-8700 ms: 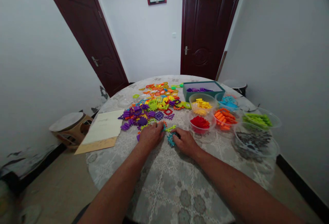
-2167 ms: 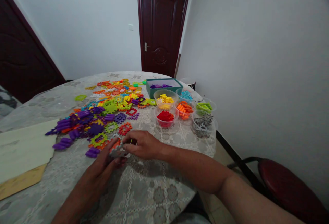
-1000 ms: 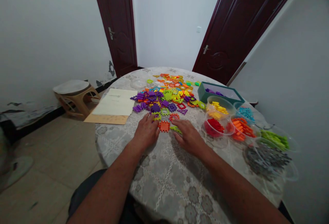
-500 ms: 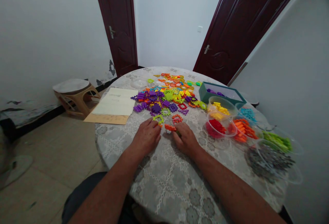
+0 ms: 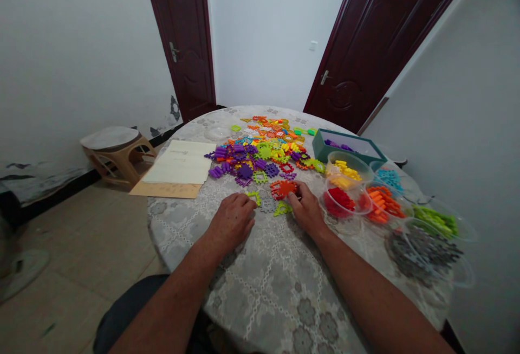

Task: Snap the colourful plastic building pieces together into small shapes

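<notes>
My right hand (image 5: 307,208) is closed, thumb and fingers pinching an orange toothed building plate (image 5: 286,188) above the near edge of the pile. Just below that plate, a grey toothed piece (image 5: 268,205) and a lime-green triangular piece (image 5: 283,209) lie on the cloth. My left hand (image 5: 234,217) rests on the table with its fingers curled together; whatever is under the fingertips is hidden. A lime-green open square piece (image 5: 254,197) touches or nearly touches those fingertips. Beyond both hands spreads a mixed pile of purple, yellow, green and orange pieces (image 5: 265,152).
Clear plastic bowls at right hold yellow (image 5: 344,172), red (image 5: 340,202), orange (image 5: 382,205), blue, green and grey pieces (image 5: 430,251). Behind them stands a dark green box (image 5: 323,150) with purple pieces. White paper (image 5: 179,164) lies over brown card at left. A stool (image 5: 117,153) stands beyond.
My right hand has moved a little right and forward, and the orange plate now lies flatter in its grasp. The grey and green pieces between the hands have come into sight. My left hand has hardly moved.
</notes>
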The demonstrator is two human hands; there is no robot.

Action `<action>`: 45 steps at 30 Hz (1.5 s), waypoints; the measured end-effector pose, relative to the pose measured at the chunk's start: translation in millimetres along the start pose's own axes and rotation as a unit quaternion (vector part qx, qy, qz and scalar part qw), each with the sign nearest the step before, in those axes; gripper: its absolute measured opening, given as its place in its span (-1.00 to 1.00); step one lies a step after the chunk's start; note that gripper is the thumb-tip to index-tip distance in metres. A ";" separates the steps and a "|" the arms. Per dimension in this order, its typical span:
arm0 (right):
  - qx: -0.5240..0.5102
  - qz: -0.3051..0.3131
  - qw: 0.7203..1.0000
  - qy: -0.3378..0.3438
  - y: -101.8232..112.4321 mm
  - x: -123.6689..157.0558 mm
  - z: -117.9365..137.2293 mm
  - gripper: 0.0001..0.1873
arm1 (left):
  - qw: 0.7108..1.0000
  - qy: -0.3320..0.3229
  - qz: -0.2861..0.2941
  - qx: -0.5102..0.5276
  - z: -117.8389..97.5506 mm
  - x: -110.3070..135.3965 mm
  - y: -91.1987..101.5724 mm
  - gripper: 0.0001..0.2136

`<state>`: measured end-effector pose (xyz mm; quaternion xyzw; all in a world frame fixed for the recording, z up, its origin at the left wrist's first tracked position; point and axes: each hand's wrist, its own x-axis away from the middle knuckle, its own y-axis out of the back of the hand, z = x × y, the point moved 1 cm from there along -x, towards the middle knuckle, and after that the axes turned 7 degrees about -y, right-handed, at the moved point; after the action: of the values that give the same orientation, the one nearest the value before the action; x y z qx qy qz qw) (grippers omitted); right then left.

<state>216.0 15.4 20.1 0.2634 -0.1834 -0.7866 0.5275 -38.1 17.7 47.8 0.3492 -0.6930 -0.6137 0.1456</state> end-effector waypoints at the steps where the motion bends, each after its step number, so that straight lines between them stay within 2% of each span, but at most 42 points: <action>1: 0.012 0.017 1.000 0.017 -1.9 -2.8 -1.1 -0.57 | 1.000 0.001 -0.002 0.000 -0.7 -0.1 -0.1 -0.74; 4: 0.063 0.050 0.996 0.036 -8.5 -12.4 -5.0 -0.61 | 1.000 0.002 -0.004 0.004 -3.2 -1.1 -0.8 -0.70; 8: 0.115 0.042 0.991 0.050 -17.2 -22.6 -10.5 -0.60 | 1.000 0.006 0.004 0.005 -5.6 -3.2 -0.7 -0.70; 11: 0.111 0.033 0.992 0.059 -22.2 -23.9 -13.3 -0.50 | 1.000 0.008 0.012 0.003 -6.7 -4.9 1.0 -0.73; 17: 0.073 0.058 0.995 0.038 -22.6 -22.0 -12.6 -0.30 | 1.000 0.009 0.017 0.003 -9.5 -8.9 0.7 -0.73; 19: 0.068 0.066 0.995 0.036 -19.8 -23.2 -12.0 -0.32 | 1.000 0.011 0.014 0.007 -10.2 -9.9 -0.7 -0.73; 23: 0.061 0.100 0.992 0.036 -14.3 -25.0 -11.9 -0.53 | 1.000 0.012 -0.003 0.023 -10.7 -9.5 -2.9 -0.71; 28: 0.003 0.090 0.996 0.024 -11.5 -19.3 -7.6 -0.64 | 0.992 0.011 -0.103 0.070 -8.2 -5.8 -4.1 -0.65; 31: -0.078 0.060 0.995 0.032 -12.1 -10.8 2.9 -0.65 | 0.976 0.022 -0.171 0.133 -7.3 -5.8 -2.1 -0.58; 33: -0.148 0.063 0.986 0.050 -15.0 -3.3 12.4 -0.60 | 0.960 0.055 -0.195 0.193 -7.4 -7.2 1.2 -0.52; 36: -0.244 0.125 0.960 0.061 -24.4 7.7 23.6 -0.58 | 0.927 0.118 -0.165 0.314 -8.0 -10.2 5.8 -0.49; 39: -0.285 0.190 0.937 0.072 -34.5 15.5 26.1 -0.60 | 0.896 0.148 -0.125 0.399 -8.3 -12.8 7.4 -0.61; 42: -0.299 0.217 0.926 0.071 -39.0 19.4 23.6 -0.55 | 0.857 0.184 -0.128 0.465 -7.9 -14.6 5.3 -0.69; 45: -0.312 0.238 0.917 0.070 -37.3 21.9 24.0 -0.55 | 0.819 0.202 -0.115 0.525 -9.6 -16.3 2.0 -0.66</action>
<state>167.4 9.5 13.2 0.0887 0.0513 -0.6348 0.7659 -20.9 21.3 55.4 0.5662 -0.8199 -0.0850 0.0052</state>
